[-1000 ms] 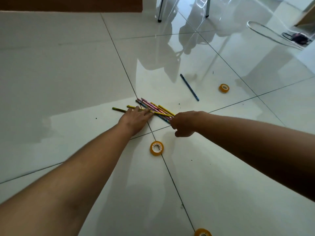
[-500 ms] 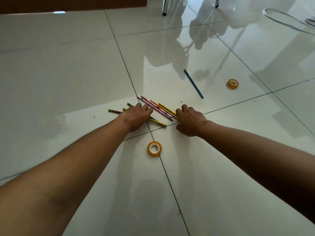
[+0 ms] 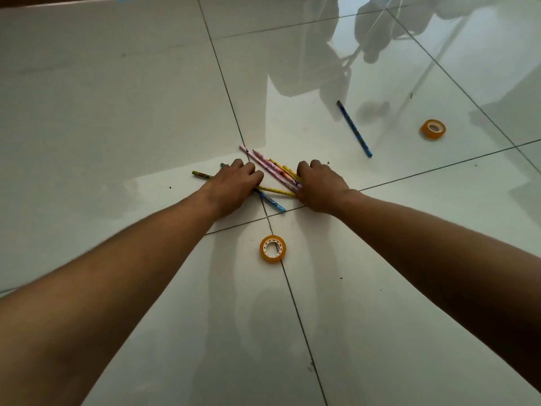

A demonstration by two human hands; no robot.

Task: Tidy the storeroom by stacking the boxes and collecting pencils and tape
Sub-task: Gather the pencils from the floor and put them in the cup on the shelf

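Reaching down to the tiled floor (image 3: 117, 98), both hands are working a loose heap of pencils (image 3: 273, 172) right at the crossing of the grout lines. The left hand (image 3: 234, 186) is lying palm-down on the left end of the heap, fingers curled over it, and a dark-tipped pencil end (image 3: 202, 174) is poking out from under it to the left. The right hand (image 3: 317, 186) is sitting at the right end, fingers bent down onto the pencils; whether either grip is actually closing round a pencil or only pressing on it, I cannot tell from here. Between the two hands, pink pencils are slanting up and to the left, yellow ones are crossing beneath them, and a light blue pencil (image 3: 272, 202) is sticking out toward the camera. A roll of yellow tape (image 3: 272, 249) is lying flat near the hands on the camera side, touching nothing. Farther off to the right, a single blue pencil (image 3: 354, 128) is lying alone, and beyond it a second yellow tape roll (image 3: 433, 129) is resting well apart from everything else.
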